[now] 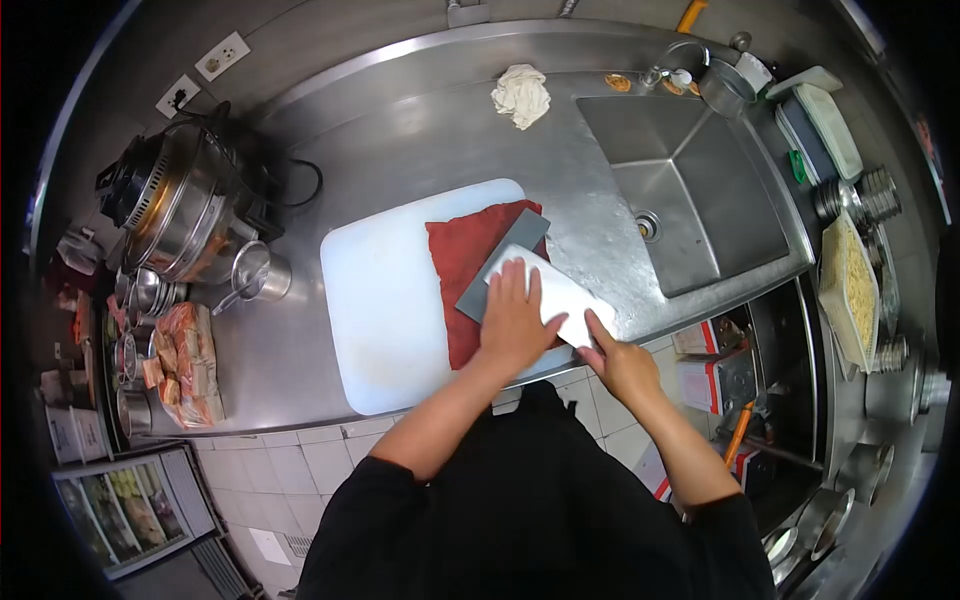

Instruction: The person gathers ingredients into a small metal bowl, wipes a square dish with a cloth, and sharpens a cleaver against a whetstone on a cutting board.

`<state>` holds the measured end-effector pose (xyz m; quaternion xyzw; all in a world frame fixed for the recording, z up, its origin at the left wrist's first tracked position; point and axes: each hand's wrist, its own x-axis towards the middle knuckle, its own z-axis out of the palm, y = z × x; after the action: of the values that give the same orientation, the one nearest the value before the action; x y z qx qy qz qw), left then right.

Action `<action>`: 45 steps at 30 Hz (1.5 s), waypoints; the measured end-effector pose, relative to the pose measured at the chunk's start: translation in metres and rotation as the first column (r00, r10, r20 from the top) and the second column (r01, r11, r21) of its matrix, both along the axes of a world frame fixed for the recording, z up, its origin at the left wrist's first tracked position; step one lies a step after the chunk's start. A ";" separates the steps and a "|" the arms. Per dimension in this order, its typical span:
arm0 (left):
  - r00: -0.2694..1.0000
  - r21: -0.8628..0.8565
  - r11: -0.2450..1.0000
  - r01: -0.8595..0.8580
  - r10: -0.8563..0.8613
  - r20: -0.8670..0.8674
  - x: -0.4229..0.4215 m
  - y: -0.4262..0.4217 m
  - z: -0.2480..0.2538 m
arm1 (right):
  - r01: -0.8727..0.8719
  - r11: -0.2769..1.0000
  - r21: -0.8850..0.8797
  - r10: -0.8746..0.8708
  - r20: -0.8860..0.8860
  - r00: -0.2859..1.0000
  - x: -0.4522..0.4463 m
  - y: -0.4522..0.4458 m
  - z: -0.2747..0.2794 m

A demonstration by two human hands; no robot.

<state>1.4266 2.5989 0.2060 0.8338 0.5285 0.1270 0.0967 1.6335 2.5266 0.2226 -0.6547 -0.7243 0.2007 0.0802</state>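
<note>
A grey whetstone [524,230] lies diagonally on a folded red cloth [463,252], which rests on a white cutting board [378,310]. Across the stone lies the broad, bright blade of a cleaver [568,298]. My left hand [515,320] is laid on the blade with its fingers stretched out flat, pressing near the stone. At the cleaver's near right end, my right hand [625,370] is closed around it, thumb and forefinger against the blade. The handle is hidden inside that hand.
A steel sink [690,190] with a tap [675,55] is at the right. A crumpled white cloth [521,96] lies behind the board. Leftward stand a glass-bowled appliance [190,220], a metal jug [262,272] and bagged food [187,365]. The counter's front edge runs before me.
</note>
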 end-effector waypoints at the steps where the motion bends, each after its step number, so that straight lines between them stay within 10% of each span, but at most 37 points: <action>1: 0.999 -0.017 1.000 -0.024 0.024 -0.037 -0.005 0.016 0.003 | 0.000 0.999 -0.038 0.000 0.011 1.000 -0.002 0.010 0.005; 6: 0.988 0.008 0.988 -0.156 0.156 -0.001 -0.057 0.106 -0.012 | -0.093 0.989 0.118 0.085 0.076 0.994 -0.062 0.121 0.002; 10: 0.980 0.095 0.988 -0.123 0.136 -0.147 -0.027 0.067 -0.007 | -0.011 0.997 -0.071 0.018 0.106 0.994 -0.034 0.074 0.013; 15: 0.993 0.056 0.998 0.035 -0.042 0.113 0.009 0.001 -0.008 | 0.035 0.997 -0.072 -0.034 0.018 0.999 0.015 -0.004 0.005; 22: 0.986 0.067 0.984 -0.168 0.169 -0.014 -0.070 0.122 -0.008 | -0.107 0.991 0.076 0.104 0.048 0.993 -0.063 0.141 0.003; 28: 0.990 0.179 0.980 -0.085 0.103 -0.093 0.003 0.021 -0.009 | -0.064 0.992 -0.105 0.073 0.082 0.994 0.010 0.042 0.001; 31: 0.998 0.096 0.994 -0.054 0.052 0.018 0.034 -0.021 -0.006 | -0.124 0.977 0.175 0.135 -0.051 0.990 0.043 0.006 -0.011; 34: 0.978 0.027 0.987 -0.156 0.158 -0.139 0.002 0.025 -0.003 | -0.118 0.990 -0.073 0.122 0.055 0.991 0.011 0.051 -0.002; 38: 0.965 -0.015 0.968 -0.249 0.247 -0.085 -0.057 0.104 0.002 | -0.135 0.991 0.016 0.134 0.010 0.991 -0.053 0.128 0.012; 45: 0.993 0.183 0.979 -0.092 0.105 -0.059 0.029 0.001 -0.025 | -0.048 0.991 -0.124 0.051 0.023 0.998 0.034 0.017 -0.002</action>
<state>1.4557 2.5997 0.1815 0.8158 0.5584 0.1504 -0.0038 1.6672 2.5435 0.2202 -0.6428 -0.7275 0.2385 0.0252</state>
